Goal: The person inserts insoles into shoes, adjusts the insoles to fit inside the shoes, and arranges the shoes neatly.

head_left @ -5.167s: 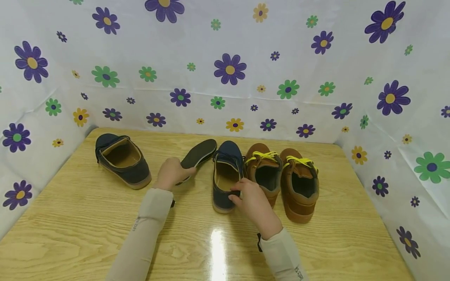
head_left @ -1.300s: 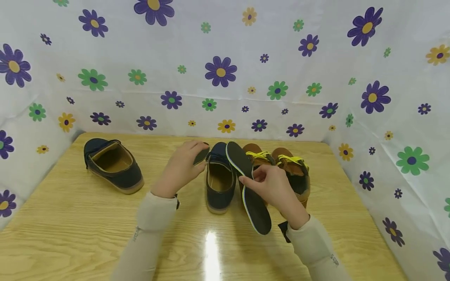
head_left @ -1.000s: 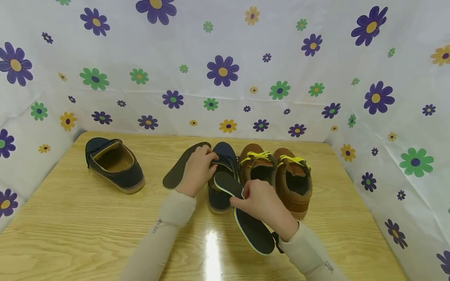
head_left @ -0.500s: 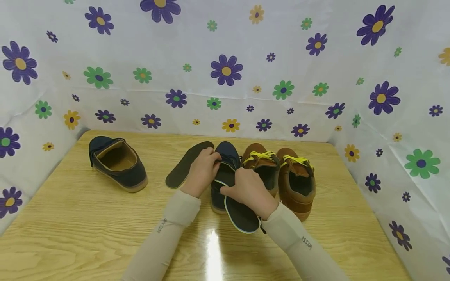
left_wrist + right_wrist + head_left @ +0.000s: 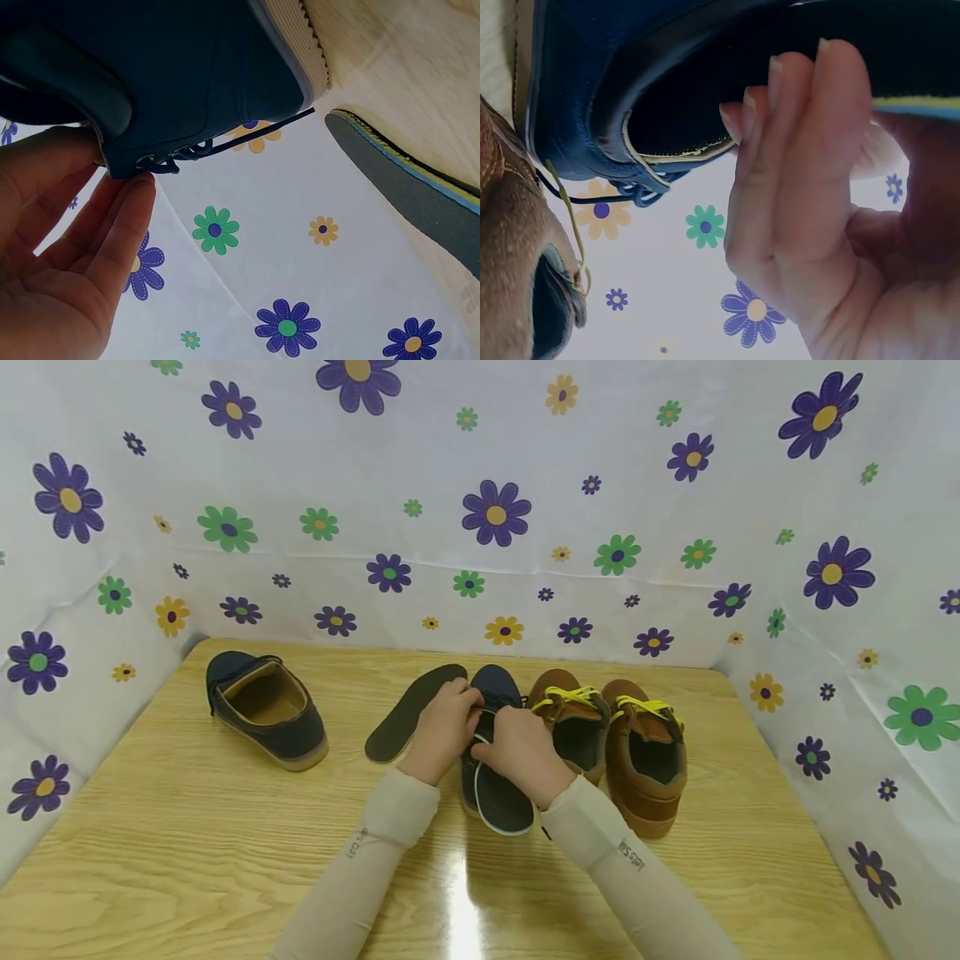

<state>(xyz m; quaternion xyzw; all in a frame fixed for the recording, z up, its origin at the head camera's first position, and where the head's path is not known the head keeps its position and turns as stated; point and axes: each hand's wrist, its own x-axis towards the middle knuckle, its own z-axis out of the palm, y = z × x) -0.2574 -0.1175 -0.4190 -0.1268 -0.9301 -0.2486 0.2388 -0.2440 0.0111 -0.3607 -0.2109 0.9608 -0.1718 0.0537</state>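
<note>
My right hand (image 5: pixel 525 752) holds a dark insole (image 5: pixel 504 806) with a pale edge between thumb and fingers. Its front end is inside the opening of a navy lace-up shoe (image 5: pixel 493 683), while the rear end sticks up over the heel. At the laces, my left hand (image 5: pixel 442 727) pinches the edge of that shoe's opening; the left wrist view shows thumb and fingertips there on the navy shoe (image 5: pixel 187 75). In the right wrist view, the fingers (image 5: pixel 802 165) lie across the insole above the opening. Flat on the table to the left is a second dark insole (image 5: pixel 397 727).
Another navy shoe (image 5: pixel 296 739) stands angled at the far left of the wooden table (image 5: pixel 187 843). Close on the right are two brown shoes with yellow laces, the nearer brown shoe (image 5: pixel 543 685) and the outer one (image 5: pixel 648 810). A flowered cloth (image 5: pixel 420 460) hangs behind.
My right hand has carried the insole from above the brown shoes leftward and slid its front into the navy shoe. My left hand has moved from the other insole to the shoe's laced edge.
</note>
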